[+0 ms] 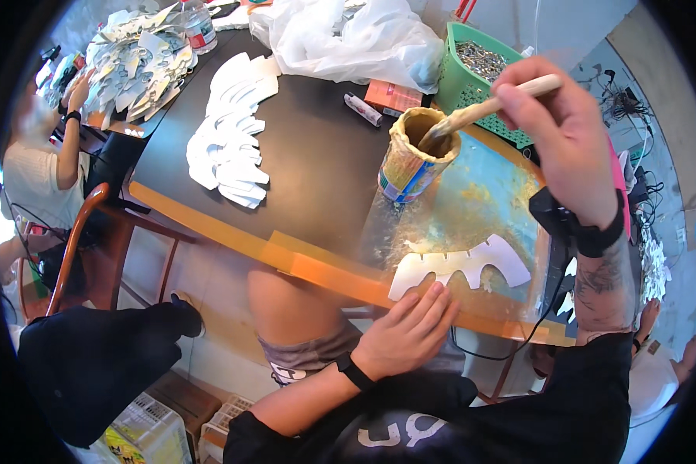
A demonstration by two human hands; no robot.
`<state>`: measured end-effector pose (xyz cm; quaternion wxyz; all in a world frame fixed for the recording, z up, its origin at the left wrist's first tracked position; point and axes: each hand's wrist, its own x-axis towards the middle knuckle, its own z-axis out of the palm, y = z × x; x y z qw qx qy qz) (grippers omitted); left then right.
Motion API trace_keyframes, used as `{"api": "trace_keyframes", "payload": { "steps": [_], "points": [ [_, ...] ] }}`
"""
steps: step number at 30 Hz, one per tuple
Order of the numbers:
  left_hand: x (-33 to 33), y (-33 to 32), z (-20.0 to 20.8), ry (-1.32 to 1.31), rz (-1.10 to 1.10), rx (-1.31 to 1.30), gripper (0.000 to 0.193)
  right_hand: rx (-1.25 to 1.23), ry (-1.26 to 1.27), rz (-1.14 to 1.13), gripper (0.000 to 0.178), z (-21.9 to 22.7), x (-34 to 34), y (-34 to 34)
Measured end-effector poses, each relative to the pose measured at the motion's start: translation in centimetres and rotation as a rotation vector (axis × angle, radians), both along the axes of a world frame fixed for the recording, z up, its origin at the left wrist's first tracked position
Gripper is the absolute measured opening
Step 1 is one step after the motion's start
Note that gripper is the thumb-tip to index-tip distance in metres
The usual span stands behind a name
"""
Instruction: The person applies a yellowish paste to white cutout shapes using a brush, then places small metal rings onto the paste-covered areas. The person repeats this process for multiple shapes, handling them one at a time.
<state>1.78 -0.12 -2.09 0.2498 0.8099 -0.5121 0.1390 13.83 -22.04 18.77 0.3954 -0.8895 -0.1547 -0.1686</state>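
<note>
The right hand [568, 143] is gripping a wooden-handled brush [510, 97], thumb and fingers clamping the handle near its upper end, while the brush head is slanting into the mouth of a residue-crusted can [410, 166] to the left of those fingers. The left hand [406, 332] is lying flat, fingers stretched out and close together; right at their tips, a white scalloped piece [460, 261] is lying on a smeared blue-green mat [503, 182]. To work cleanly, the right fingers should be wiping any excess off against the rim, and the left ones should be steadying only the near edge of the piece, clear of the brush's path. The can's wall is hiding the bristle ends and the level of the contents. The left thumb is not showing clearly, and I cannot tell whether the left fingertips are pressing on the piece or merely meeting its edge.
</note>
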Motion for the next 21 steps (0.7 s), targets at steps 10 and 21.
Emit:
{"api": "trace_keyframes", "payload": {
  "steps": [10,21],
  "points": [
    [0.3,0.3,-0.6,-0.059,-0.018,0.024,0.057,-0.049,-0.005,-0.016,0.016,1.6,0.8,1.3],
    [0.2,0.3,-0.4,-0.015,-0.025,-0.009,0.056,-0.234,0.184,0.013,0.017,0.6,0.9,2.1]
  ]
}}
